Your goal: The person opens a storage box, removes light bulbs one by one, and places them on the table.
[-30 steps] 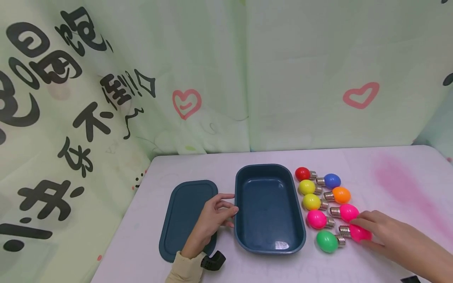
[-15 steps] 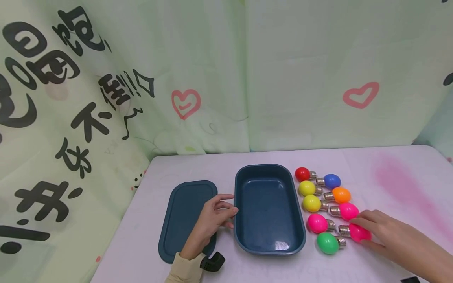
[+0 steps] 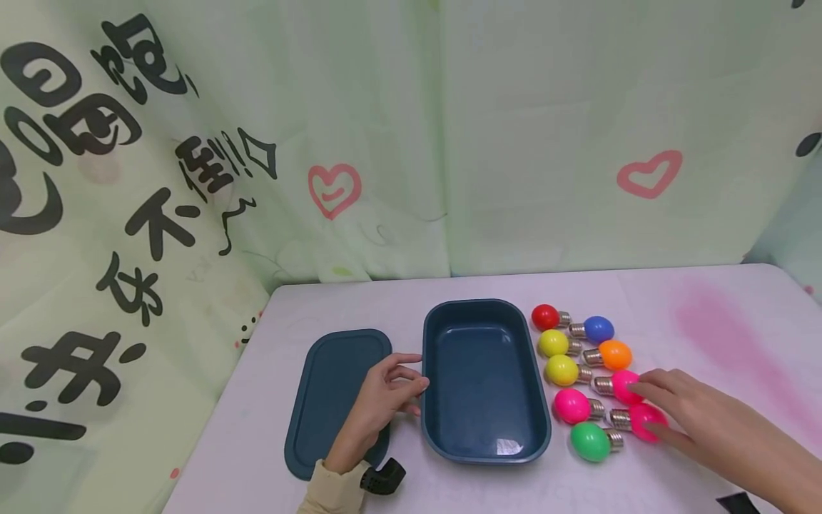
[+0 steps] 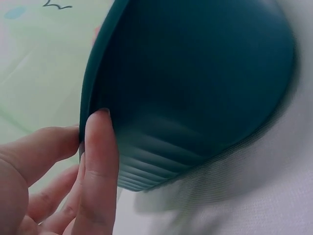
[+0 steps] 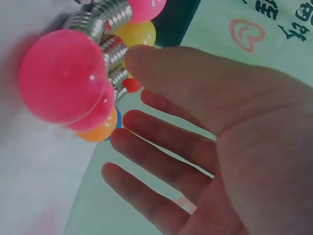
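Note:
A deep dark blue plastic box (image 3: 484,400) stands mid-table. My left hand (image 3: 385,396) is at its left side; in the left wrist view, the thumb meets the rim while a finger lies against the outer wall, pinching the edge. Right of the box lie two columns of coloured bulbs with metal screw bases, among them a green bulb (image 3: 589,441), an orange bulb (image 3: 615,355) and a blue bulb (image 3: 599,329). My right hand (image 3: 700,414) hovers over two pink bulbs, the nearer pink bulb (image 5: 61,76) and one behind it. Its fingers are spread and grip nothing.
A matching dark blue lid (image 3: 340,378) lies flat left of the box, partly under my left forearm. A red bulb (image 3: 544,316) and two yellow bulbs stand near the box's right wall. Behind the table (image 3: 726,321) hangs a printed curtain (image 3: 514,143).
My right hand has loosened from the nearer pink bulb; its fingers have spread and shifted slightly to the left and away. My left hand stays at the box. The whole view has shifted slightly.

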{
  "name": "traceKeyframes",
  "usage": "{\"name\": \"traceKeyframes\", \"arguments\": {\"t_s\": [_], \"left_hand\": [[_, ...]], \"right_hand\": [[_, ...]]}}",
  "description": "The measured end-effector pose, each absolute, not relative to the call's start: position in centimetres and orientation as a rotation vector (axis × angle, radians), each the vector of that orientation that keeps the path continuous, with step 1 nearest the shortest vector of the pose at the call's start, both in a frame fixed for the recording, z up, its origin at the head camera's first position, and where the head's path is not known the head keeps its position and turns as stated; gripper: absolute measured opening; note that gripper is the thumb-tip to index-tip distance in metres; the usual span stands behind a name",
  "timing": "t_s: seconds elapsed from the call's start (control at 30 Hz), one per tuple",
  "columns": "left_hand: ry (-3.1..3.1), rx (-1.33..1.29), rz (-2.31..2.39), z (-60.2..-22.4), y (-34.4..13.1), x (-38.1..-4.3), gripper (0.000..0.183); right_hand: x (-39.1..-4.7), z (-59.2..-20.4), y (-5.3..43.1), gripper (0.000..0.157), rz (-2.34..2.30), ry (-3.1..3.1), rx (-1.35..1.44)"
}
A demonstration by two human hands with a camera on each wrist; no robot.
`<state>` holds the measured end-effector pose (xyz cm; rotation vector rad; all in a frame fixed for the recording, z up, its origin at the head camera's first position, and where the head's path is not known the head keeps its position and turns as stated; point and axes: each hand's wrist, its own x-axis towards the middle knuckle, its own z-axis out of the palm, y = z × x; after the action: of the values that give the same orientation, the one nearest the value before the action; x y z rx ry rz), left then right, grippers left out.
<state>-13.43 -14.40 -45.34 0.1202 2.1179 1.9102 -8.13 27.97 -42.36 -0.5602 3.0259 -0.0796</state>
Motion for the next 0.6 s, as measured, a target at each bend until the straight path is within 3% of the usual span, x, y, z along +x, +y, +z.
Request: {"name": "traceKeyframes", "arguments": {"t_s": [0.3,0.6], "left_hand": [[2.188,0.138,1.902,-45.1,-14.4,-13.4,0.045],[2.796,0.235,1.621,-43.9,-13.9,-12.5,0.046]], "right_hand": [[-8.0,-41.0,26.2,0.072,-0.162,3.101,-0.592],[-8.4,-40.3,24.1,0.090,-0.291,3.087,-0.465]]}}
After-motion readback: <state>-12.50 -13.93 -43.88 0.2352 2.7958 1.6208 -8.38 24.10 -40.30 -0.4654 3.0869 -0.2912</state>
